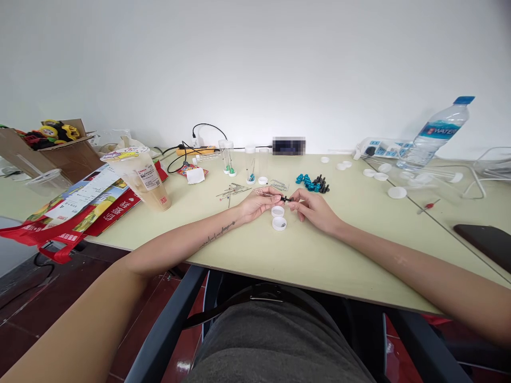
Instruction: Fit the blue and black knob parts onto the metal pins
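My left hand [258,202] and my right hand [313,209] meet over the middle of the pale green table [247,250]. Between their fingertips they pinch a small black part [286,199], with each hand gripping one end. Just below the fingers lie two white round caps [278,217], one behind the other. A heap of blue and black small parts [312,183] sits just beyond my right hand. A scatter of thin metal pins [233,190] lies beyond my left hand.
Clear tubes [229,157] stand upright at the back. A sealed drink cup [140,177] and red printed bags [75,210] are at left. A water bottle [436,134], power strip [381,147], white caps [396,192] and a dark phone [485,239] lie at right.
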`<action>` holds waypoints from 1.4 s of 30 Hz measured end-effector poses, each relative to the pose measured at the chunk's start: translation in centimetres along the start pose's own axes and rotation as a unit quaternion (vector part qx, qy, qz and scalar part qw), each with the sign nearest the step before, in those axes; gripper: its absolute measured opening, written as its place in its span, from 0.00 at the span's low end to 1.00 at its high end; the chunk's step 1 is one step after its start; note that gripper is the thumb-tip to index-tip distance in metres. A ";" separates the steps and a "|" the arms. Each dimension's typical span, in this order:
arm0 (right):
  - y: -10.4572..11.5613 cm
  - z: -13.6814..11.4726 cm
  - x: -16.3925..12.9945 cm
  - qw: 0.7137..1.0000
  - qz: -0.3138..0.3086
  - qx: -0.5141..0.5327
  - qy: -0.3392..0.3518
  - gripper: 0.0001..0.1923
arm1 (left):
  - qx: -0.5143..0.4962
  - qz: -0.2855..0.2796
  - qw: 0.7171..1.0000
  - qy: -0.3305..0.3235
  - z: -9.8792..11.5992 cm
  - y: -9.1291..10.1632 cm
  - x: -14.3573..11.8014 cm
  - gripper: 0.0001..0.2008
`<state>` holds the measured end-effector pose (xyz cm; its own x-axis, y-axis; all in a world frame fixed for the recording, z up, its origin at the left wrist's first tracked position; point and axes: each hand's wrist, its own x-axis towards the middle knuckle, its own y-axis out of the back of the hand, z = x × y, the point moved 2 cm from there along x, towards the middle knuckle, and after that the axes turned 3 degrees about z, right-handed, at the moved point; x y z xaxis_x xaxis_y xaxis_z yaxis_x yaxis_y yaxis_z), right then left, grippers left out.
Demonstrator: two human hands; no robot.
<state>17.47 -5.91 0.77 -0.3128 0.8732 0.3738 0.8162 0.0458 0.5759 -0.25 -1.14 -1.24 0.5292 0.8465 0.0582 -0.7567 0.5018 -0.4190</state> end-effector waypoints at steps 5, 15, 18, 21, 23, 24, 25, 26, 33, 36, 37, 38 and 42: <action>0.0 0.1 0.0 1.000 -0.003 0.014 -0.001 0.13 | -0.002 0.006 1.000 0.003 0.2 -0.3 -0.1 0.10; 0.0 0.0 0.0 1.000 0.006 0.009 -0.005 0.14 | -0.001 0.007 1.000 0.000 0.1 -0.1 -0.1 0.10; -0.1 -0.1 0.0 1.000 -0.027 0.014 -0.006 0.17 | 0.000 -0.001 1.000 -0.002 0.1 -0.2 -0.1 0.10; -0.1 -0.1 -0.1 0.999 -0.034 0.012 -0.006 0.19 | -0.004 -0.007 1.000 -0.001 0.1 -0.2 -0.1 0.10; -0.1 0.0 0.0 1.000 -0.019 0.002 -0.003 0.16 | -0.005 -0.001 1.000 -0.001 0.1 -0.1 0.0 0.10; -0.1 0.0 0.0 1.000 -0.008 0.000 -0.001 0.15 | -0.005 0.002 1.000 0.000 0.1 -0.1 0.0 0.10; -0.1 0.0 0.0 1.000 0.002 0.000 0.000 0.14 | -0.005 0.004 1.000 0.001 0.0 0.0 0.0 0.10; -0.1 0.0 0.0 1.000 0.009 0.002 -0.001 0.14 | -0.004 0.004 1.000 0.001 0.0 0.0 0.0 0.10; 0.0 -0.4 -0.1 1.000 -0.023 -0.006 0.007 0.20 | 0.000 -0.006 1.000 0.001 0.0 -0.1 -0.1 0.10; 0.0 -0.3 -0.1 1.000 -0.014 -0.003 0.004 0.17 | 0.001 -0.010 1.000 -0.004 0.0 -0.1 0.0 0.10; 0.0 -0.2 -0.1 1.000 -0.007 0.004 0.001 0.15 | 0.002 -0.009 1.000 -0.006 0.0 0.0 0.0 0.10; 0.0 -0.2 -0.1 1.000 0.000 0.012 0.000 0.14 | 0.002 -0.007 1.000 -0.007 0.0 0.0 0.0 0.10; 0.0 0.0 -0.1 0.999 0.018 0.026 0.011 0.13 | -0.001 0.003 1.000 -0.002 0.0 0.0 0.0 0.10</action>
<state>17.45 -6.00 0.73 -0.2924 0.8643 0.4091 0.8513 0.0404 0.5231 -0.28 -1.12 -1.22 0.5231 0.8502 0.0589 -0.7595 0.4965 -0.4204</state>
